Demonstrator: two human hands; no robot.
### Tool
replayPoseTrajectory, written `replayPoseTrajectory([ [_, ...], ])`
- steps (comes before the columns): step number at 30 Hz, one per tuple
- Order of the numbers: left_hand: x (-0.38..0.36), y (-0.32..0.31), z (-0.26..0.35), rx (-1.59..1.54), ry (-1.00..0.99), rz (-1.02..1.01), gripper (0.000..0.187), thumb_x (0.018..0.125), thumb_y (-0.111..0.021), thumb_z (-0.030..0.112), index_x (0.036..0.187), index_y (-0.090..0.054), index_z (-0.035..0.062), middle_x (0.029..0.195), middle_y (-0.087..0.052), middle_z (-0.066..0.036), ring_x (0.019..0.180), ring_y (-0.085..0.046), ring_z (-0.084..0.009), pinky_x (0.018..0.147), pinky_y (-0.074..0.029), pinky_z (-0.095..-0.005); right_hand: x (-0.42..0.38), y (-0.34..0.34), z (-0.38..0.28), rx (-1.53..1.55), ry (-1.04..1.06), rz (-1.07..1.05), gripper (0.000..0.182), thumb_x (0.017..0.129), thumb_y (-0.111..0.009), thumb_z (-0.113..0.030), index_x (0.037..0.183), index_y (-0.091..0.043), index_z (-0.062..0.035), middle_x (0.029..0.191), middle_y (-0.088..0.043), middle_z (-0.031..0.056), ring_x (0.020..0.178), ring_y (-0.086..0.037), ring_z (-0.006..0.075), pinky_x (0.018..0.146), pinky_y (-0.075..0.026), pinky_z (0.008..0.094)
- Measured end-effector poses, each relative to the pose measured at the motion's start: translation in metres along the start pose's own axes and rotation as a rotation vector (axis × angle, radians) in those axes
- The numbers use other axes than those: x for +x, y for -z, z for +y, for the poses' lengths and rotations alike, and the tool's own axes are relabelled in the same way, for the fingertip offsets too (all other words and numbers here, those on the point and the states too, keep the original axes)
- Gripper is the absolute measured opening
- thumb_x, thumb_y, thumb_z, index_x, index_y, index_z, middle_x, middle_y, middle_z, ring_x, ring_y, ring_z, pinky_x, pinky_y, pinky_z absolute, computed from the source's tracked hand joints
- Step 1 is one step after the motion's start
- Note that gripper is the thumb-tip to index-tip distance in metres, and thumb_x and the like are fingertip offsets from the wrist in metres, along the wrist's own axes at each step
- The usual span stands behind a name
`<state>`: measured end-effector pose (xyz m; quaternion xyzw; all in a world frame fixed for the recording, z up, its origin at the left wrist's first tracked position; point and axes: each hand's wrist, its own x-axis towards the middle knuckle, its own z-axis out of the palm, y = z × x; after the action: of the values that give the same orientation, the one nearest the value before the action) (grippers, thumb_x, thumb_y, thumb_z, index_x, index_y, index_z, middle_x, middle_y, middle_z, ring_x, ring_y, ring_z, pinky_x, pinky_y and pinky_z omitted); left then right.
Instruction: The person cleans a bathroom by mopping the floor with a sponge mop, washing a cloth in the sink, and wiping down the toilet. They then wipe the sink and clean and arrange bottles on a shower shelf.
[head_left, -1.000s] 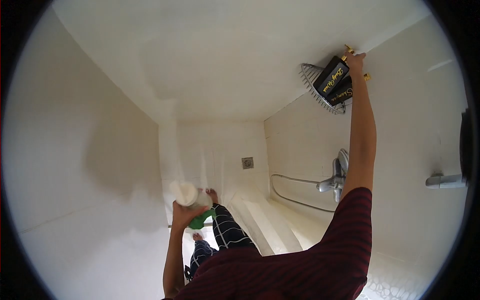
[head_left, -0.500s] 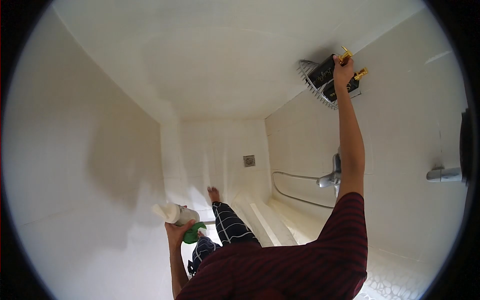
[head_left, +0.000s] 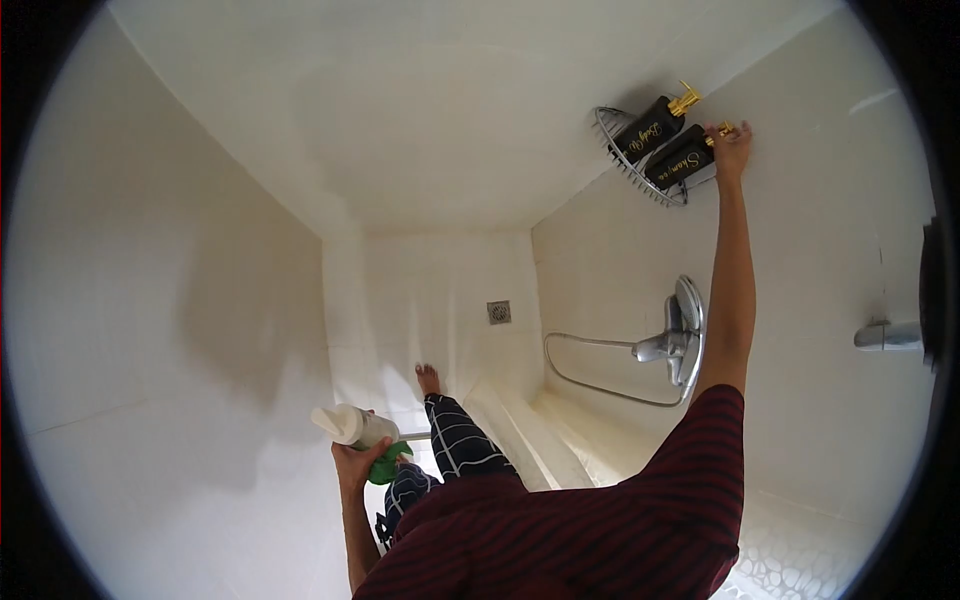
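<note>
- The rack (head_left: 625,165), a wire corner shelf at the upper right of the frame, carries two dark pump bottles side by side; a hard nudge could, I judge, tip one off its open edge onto the shower floor at the lower middle.
- The right-hand bottle (head_left: 678,160) is the one at risk: the right hand (head_left: 732,146) reaches up to its gold pump, fingertips (head_left: 722,131) touching the pump head while the body lies just left of and below them. Whether the fingers close round the pump or only rest on it, I cannot tell.
- The other bottle (head_left: 645,133) stands touching or nearly touching it, so pulling one away could drag or knock the second.
- The spray bottle (head_left: 355,426), lower left of centre, sits in the left hand (head_left: 352,462), fingers wrapped round its body with a green cloth (head_left: 388,467) pinched beneath; with that hand full, nothing is free to catch a fall.
- Bare feet on tile: a slip seems possible during the overhead stretch.
</note>
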<state>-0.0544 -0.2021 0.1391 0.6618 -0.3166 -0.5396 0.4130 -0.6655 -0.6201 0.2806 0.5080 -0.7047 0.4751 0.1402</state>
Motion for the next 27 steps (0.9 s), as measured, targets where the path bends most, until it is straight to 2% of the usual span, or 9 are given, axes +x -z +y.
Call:
replayPoseTrajectory([
  [2,0.000,-0.001,-0.001,-0.002,0.000,-0.007,0.057,0.056,-0.080,0.007,0.105,-0.052,-0.0013,0.103,-0.059,-0.011,0.093,-0.057,-0.0214,0.084,-0.047,-0.0353,0.003,-0.009,0.026,0.289,-0.325,-0.285,0.043,0.071,-0.071,-0.028,0.103,-0.057,-0.0023,0.097,-0.060,0.0109,0.089,-0.055,0.0223,0.080,-0.041,0.0312],
  [5,0.001,0.001,0.000,-0.001,0.006,-0.003,0.055,0.056,-0.079,0.006,0.104,-0.053,-0.0014,0.103,-0.059,-0.011,0.092,-0.058,-0.0212,0.084,-0.047,-0.0346,-0.004,-0.010,0.015,0.184,-0.298,-0.180,0.037,0.075,-0.068,-0.034,0.095,-0.060,-0.0032,0.085,-0.062,0.0088,0.078,-0.057,0.0218,0.075,-0.042,0.0306],
  [8,-0.001,-0.002,0.003,0.002,0.034,0.013,0.054,0.056,-0.079,0.005,0.104,-0.054,-0.0018,0.102,-0.060,-0.011,0.091,-0.058,-0.0209,0.083,-0.047,-0.0341,-0.017,-0.005,-0.007,-0.096,-0.216,-0.146,0.038,0.076,-0.064,-0.037,0.094,-0.061,-0.0037,0.082,-0.063,0.0109,0.077,-0.059,0.0248,0.073,-0.044,0.0328],
  [14,0.003,0.001,-0.003,0.011,0.053,-0.033,0.055,0.056,-0.079,0.006,0.104,-0.052,-0.0011,0.103,-0.059,-0.011,0.092,-0.058,-0.0215,0.083,-0.048,-0.0350,-0.015,-0.012,-0.016,-0.149,-0.215,-0.150,0.038,0.077,-0.063,-0.037,0.095,-0.060,-0.0037,0.085,-0.063,0.0145,0.083,-0.059,0.0305,0.074,-0.044,0.0365],
  [17,0.003,0.004,-0.008,0.025,0.054,-0.032,0.056,0.056,-0.079,0.008,0.104,-0.052,-0.0010,0.102,-0.059,-0.011,0.092,-0.058,-0.0216,0.084,-0.047,-0.0353,-0.014,-0.013,-0.012,-0.197,-0.199,-0.122,0.039,0.076,-0.064,-0.037,0.095,-0.061,-0.0031,0.085,-0.063,0.0142,0.083,-0.060,0.0285,0.074,-0.044,0.0353],
  [20,0.006,0.006,-0.013,0.021,0.050,-0.032,0.055,0.056,-0.079,0.008,0.103,-0.053,-0.0008,0.102,-0.059,-0.011,0.092,-0.058,-0.0217,0.084,-0.047,-0.0356,-0.012,-0.008,-0.016,-0.040,-0.260,-0.128,0.040,0.075,-0.065,-0.037,0.094,-0.060,-0.0012,0.086,-0.063,0.0141,0.082,-0.059,0.0260,0.073,-0.044,0.0341],
  [23,0.005,0.005,-0.015,0.009,0.066,-0.032,0.055,0.056,-0.079,0.007,0.104,-0.053,-0.0007,0.102,-0.059,-0.011,0.091,-0.058,-0.0216,0.084,-0.047,-0.0356,-0.016,-0.007,-0.014,-0.046,-0.287,-0.158,0.042,0.075,-0.066,-0.036,0.093,-0.060,0.0007,0.086,-0.063,0.0131,0.081,-0.059,0.0229,0.073,-0.043,0.0328],
  [27,0.005,0.008,-0.014,0.043,0.065,-0.021,0.056,0.056,-0.079,0.006,0.104,-0.052,-0.0009,0.103,-0.059,-0.011,0.091,-0.058,-0.0217,0.083,-0.047,-0.0351,-0.020,-0.011,-0.001,-0.089,-0.277,-0.137,0.044,0.074,-0.066,-0.038,0.094,-0.060,0.0011,0.086,-0.063,0.0125,0.081,-0.059,0.0227,0.073,-0.043,0.0321],
])
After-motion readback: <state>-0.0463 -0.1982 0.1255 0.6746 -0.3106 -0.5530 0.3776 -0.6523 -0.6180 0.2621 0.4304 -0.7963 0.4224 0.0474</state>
